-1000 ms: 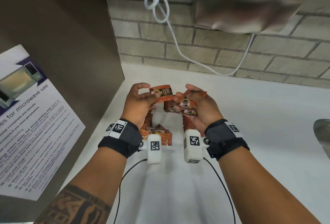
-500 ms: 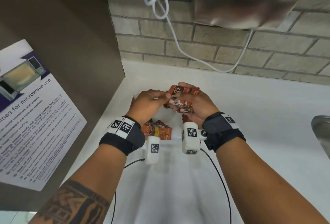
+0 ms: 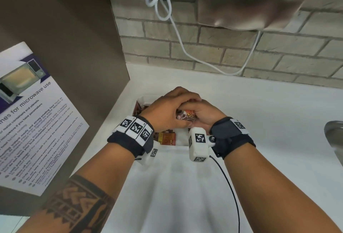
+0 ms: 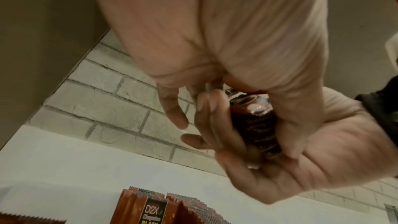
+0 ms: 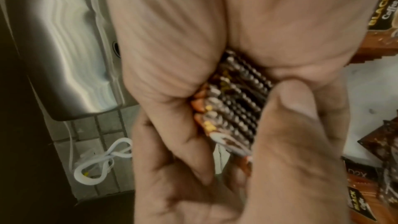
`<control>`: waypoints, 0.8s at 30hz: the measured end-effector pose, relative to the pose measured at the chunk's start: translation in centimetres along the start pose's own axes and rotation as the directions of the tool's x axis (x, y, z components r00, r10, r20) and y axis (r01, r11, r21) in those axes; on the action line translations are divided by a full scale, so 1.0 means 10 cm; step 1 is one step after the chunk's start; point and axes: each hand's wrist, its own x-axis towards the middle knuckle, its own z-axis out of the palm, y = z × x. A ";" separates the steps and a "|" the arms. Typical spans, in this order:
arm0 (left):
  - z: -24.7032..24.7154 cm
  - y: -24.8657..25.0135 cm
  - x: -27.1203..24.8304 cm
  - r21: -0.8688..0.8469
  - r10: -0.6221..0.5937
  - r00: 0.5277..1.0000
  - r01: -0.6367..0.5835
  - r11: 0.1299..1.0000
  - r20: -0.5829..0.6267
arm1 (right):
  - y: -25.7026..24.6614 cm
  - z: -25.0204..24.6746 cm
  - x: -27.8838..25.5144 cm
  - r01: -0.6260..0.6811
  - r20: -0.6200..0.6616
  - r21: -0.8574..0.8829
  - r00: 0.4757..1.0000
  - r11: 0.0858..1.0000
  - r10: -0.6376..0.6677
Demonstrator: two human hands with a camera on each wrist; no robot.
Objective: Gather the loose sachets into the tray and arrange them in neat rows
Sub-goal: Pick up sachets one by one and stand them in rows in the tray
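Over the tray (image 3: 143, 101), both hands squeeze one stack of sachets (image 3: 186, 116): right hand (image 3: 204, 115) curled round it, left hand (image 3: 167, 114) clamped on top. Sachets look light, slick, floppy; likely fan out, so grip the flat faces. More sachets (image 3: 167, 138) lie below. White counter (image 3: 259, 121), brick wall (image 3: 241, 51) behind.

Wristbands: black fabric band (image 3: 133, 141) on left wrist, another (image 3: 231, 136) on right
Markers: white tags with black square codes
Cameras: white housing (image 3: 198, 144) beside right band, thin black cable
Left forearm: dark geometric tattoo (image 3: 78, 205)
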 end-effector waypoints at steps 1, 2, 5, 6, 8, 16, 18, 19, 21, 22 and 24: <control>0.02 0.01 0.01 -0.014 -0.001 1.000 0.001 1.000 -0.007 | -0.01 0.00 -0.01 -0.002 0.015 0.033 1.000 0.999 0.001; 0.04 0.01 0.02 -0.029 -0.001 1.000 0.001 1.000 -0.017 | -0.02 0.00 -0.01 -0.001 0.022 0.072 1.000 0.997 0.000; 0.05 0.03 0.05 -0.093 -0.026 0.999 0.023 0.995 -0.037 | -0.01 -0.03 -0.01 -0.013 0.001 0.131 1.000 0.991 0.013; 0.05 0.04 0.06 -0.099 -0.039 0.998 0.035 0.994 -0.042 | -0.01 -0.04 -0.02 -0.020 -0.004 0.135 1.000 0.991 0.020; 0.06 0.04 0.06 -0.094 -0.055 0.997 0.050 0.994 -0.051 | -0.01 -0.07 -0.04 -0.046 0.008 0.129 0.999 0.991 0.046; 0.09 -0.03 0.12 0.161 -0.070 0.993 0.085 0.983 -0.095 | -0.07 -0.23 0.01 0.077 -0.169 -0.568 0.964 0.820 -0.207; 0.07 -0.02 0.15 0.151 -0.098 0.992 0.110 0.982 -0.083 | -0.08 -0.25 0.00 0.093 -0.210 -0.521 0.950 0.849 -0.233; 0.05 -0.02 0.17 0.117 -0.133 0.988 0.141 0.983 -0.072 | -0.08 -0.26 0.00 0.090 -0.225 -0.476 0.949 0.875 -0.220; 0.02 -0.04 0.18 -0.100 -0.240 0.967 0.231 0.968 -0.087 | -0.07 -0.27 -0.01 0.099 -0.217 -0.405 0.955 0.909 -0.200; 0.00 -0.06 0.18 -0.269 -0.312 0.943 0.273 0.923 -0.113 | -0.06 -0.28 -0.02 0.103 -0.211 -0.382 0.958 0.918 -0.195; -0.02 -0.07 0.19 -0.629 -0.493 0.864 0.330 0.704 -0.098 | -0.04 -0.25 -0.04 0.117 -0.199 -0.356 0.960 0.927 -0.198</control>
